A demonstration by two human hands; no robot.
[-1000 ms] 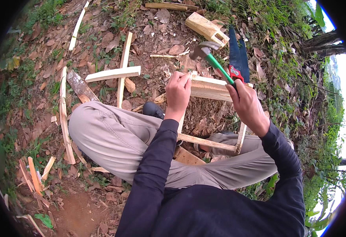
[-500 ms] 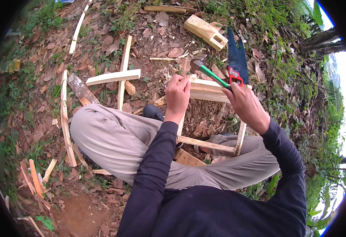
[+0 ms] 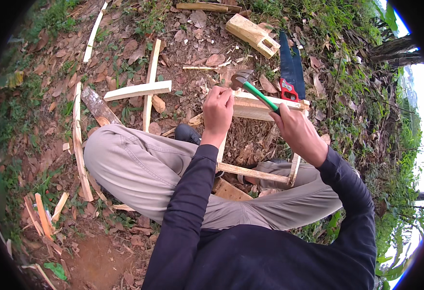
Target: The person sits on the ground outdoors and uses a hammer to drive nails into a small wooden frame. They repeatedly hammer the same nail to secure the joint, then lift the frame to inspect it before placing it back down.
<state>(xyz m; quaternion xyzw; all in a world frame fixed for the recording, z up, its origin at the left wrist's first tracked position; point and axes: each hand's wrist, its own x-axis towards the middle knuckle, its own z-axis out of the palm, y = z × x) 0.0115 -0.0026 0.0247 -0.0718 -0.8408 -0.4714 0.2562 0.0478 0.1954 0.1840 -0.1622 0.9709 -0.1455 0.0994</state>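
Note:
My right hand [image 3: 301, 134] is wrapped round the dark grip of a claw hammer [image 3: 260, 96] with a green shaft. Its metal head is just beyond the fingertips of my left hand [image 3: 218, 112]. Those fingers are closed in a pinch at the far left corner of a wooden frame [image 3: 254, 175]; what they pinch is too small or hidden to make out. The frame, built of pale wooden bars, stands between my bent legs, and a thicker beam [image 3: 255, 114] forms its far side.
Beyond the frame lie a handsaw [image 3: 292, 67] with a red handle and a wooden block [image 3: 253, 35] with a slot cut in it. To the left, two crossed wood strips [image 3: 142, 90] and a long strip [image 3: 79, 145] rest on leaf-strewn ground. Several offcuts [image 3: 43, 215] lie lower left.
My right hand has shifted slightly left and toward me with the hammer, and the hammer head has dipped a little. My left hand holds its place at the frame's corner.

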